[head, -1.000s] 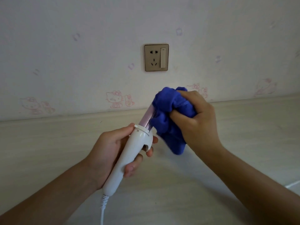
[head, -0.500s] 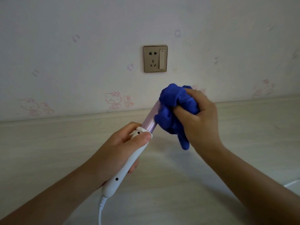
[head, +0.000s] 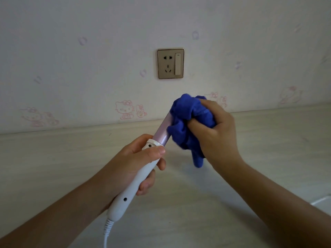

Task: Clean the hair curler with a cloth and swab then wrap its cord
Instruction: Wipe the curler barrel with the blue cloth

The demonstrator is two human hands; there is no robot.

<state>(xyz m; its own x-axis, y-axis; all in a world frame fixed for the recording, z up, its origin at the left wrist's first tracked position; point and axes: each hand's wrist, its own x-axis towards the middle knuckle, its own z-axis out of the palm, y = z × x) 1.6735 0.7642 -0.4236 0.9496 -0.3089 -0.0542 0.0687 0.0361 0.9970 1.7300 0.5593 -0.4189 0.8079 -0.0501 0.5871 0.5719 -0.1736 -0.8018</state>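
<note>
blue cloth, bunched, is gripped in the right hand and pressed over the upper end of the hair curler, covering the tip of its pale pink barrel. the left hand wraps round the white handle, thumb by the collar, holding the curler tilted up to the right above a pale table. its white cord drops out of view below. a thin white line at far right may be more cord. a gold wall socket sits behind.
</note>
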